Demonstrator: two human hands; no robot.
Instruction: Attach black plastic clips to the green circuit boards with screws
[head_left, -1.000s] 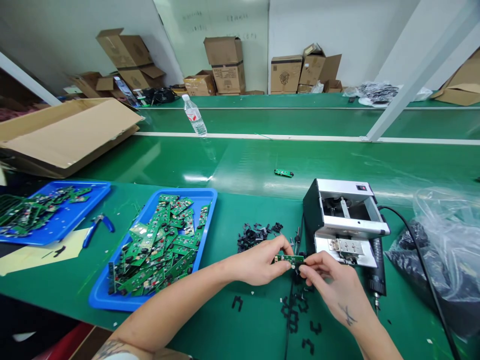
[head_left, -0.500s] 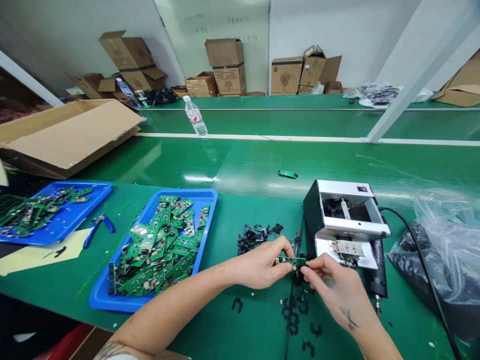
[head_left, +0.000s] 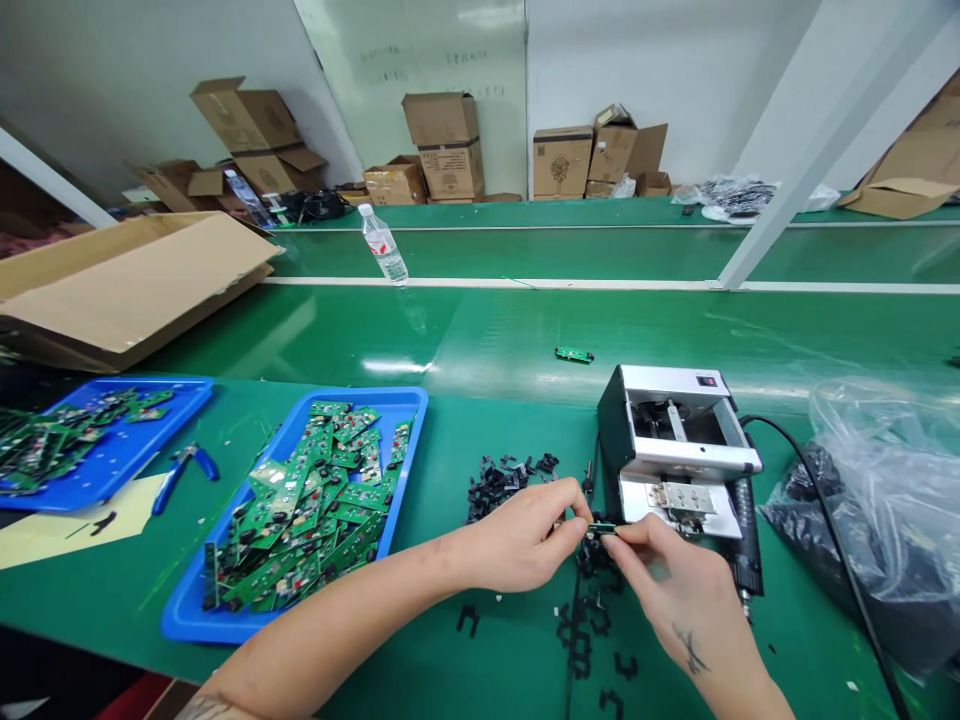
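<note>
Currently both hands are on one small circuit board [head_left: 602, 528], held just above the bench and seen nearly edge-on. Left hand [head_left: 536, 535]: thumb and fingertips pinch the board's left end. Right hand [head_left: 671, 575]: thumb and forefinger pinch its right end. Beneath the fingers, black plastic bits crowd together, partly hidden; more loose clips [head_left: 577, 645] lie on the near side of them. A heap of black parts [head_left: 495, 485] sits just past the left fingers, to their left. Farther left of these fingers, a blue tray [head_left: 196, 622] holds many green boards [head_left: 315, 500]; pliers [head_left: 172, 480] lie beyond it. Just beyond the right fingers stands a silver-and-black machine [head_left: 675, 430]. Well right of them rests a clear plastic bag [head_left: 870, 520] with dark contents. Straight ahead of the fingers, well apart, lies a single board [head_left: 574, 355].
</note>
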